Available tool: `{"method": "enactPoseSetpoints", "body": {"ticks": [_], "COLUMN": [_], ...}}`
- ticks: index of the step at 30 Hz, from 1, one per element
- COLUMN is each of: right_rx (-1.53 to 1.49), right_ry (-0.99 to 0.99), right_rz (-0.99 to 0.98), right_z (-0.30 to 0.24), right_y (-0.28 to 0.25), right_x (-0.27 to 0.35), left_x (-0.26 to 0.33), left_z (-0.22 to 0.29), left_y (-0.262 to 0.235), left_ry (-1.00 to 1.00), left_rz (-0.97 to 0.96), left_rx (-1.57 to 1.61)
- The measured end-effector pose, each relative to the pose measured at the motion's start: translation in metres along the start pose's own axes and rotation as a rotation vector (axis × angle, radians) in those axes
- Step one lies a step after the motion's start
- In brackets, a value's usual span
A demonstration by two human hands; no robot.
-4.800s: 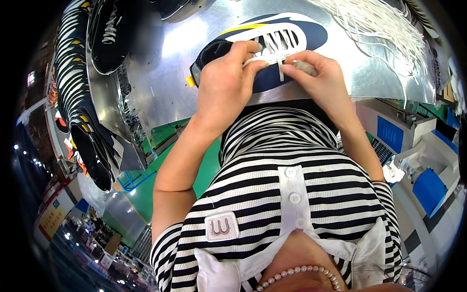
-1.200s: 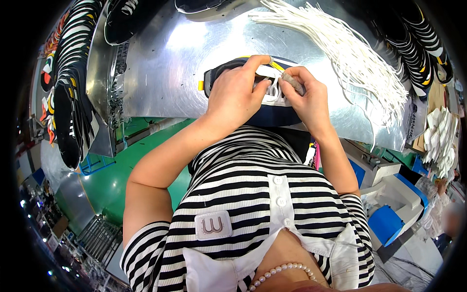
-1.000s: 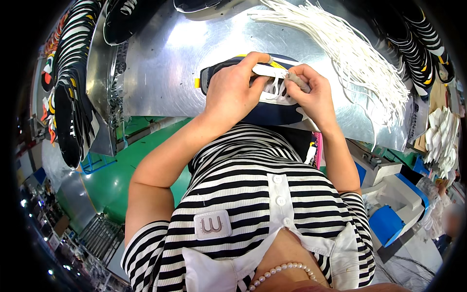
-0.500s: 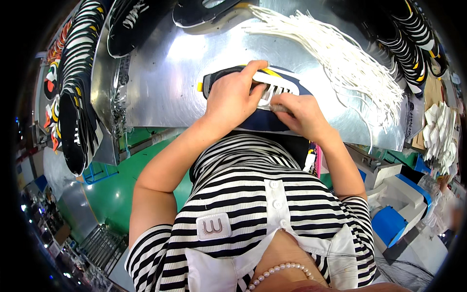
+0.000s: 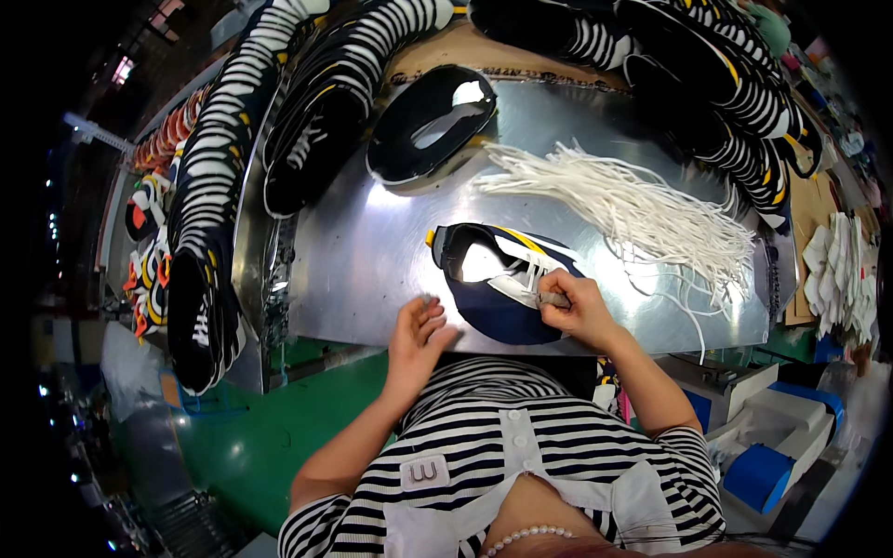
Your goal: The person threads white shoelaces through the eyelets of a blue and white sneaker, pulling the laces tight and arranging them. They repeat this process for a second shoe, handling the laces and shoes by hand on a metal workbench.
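Observation:
A navy shoe upper (image 5: 498, 309) with yellow and white trim lies flat on the metal table, its opening toward the left. White lace (image 5: 532, 270) crosses its eyelet rows. My right hand (image 5: 579, 309) is closed at the toe end of the lacing, fingers pinched together; whatever they hold is hidden. A greyish cover wraps one of its fingers. To the left of the upper, by the table's front edge, my left hand (image 5: 419, 346) is apart from it, fingers spread and holding nothing.
A bundle of white laces (image 5: 633, 205) spreads over the table's right half. Behind the upper lies a black shoe upper (image 5: 433, 126). Rows of stacked uppers stand at the left (image 5: 209, 214) and far right (image 5: 716, 102). A white and blue machine (image 5: 772, 446) is at lower right.
My left hand has let go of the shoe upper and drawn back toward the table's front edge. My right hand stays at the lacing. The view has shifted, showing more of the table's far side.

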State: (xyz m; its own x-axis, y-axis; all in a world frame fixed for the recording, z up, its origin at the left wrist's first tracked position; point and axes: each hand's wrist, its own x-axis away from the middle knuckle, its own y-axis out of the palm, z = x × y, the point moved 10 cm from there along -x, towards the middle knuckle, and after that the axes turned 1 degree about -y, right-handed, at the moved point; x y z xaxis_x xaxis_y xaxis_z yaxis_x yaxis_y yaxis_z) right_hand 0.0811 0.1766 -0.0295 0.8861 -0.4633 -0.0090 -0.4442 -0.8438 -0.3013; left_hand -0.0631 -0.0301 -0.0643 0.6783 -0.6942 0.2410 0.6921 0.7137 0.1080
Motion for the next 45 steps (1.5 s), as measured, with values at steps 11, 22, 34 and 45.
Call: {"method": "enactPoseSetpoints", "body": {"ticks": [11,22,34,45], "right_rx": [-0.411,0.681,0.362,-0.122], "right_ry": [0.095,-0.162,0.024,-0.448], "right_rz": [0.254,0.436,0.286,0.346], "right_z": [-0.034,-0.017,0.040,-0.195], "right_y": [-0.023,-0.083,-0.096,-0.129], "right_x": [-0.027,-0.159,-0.204,-0.120], "left_x": [-0.028,-0.319,-0.218,-0.179], "left_z": [0.167,0.177,0.186,0.193], "left_y": [0.006,-0.082,-0.011,0.050], "left_ry": [0.253,0.759,1.012,0.891], "left_rz": [-0.071,0.399,0.316,0.251], "left_rx": [0.255,-1.423,-1.045,-0.919]}}
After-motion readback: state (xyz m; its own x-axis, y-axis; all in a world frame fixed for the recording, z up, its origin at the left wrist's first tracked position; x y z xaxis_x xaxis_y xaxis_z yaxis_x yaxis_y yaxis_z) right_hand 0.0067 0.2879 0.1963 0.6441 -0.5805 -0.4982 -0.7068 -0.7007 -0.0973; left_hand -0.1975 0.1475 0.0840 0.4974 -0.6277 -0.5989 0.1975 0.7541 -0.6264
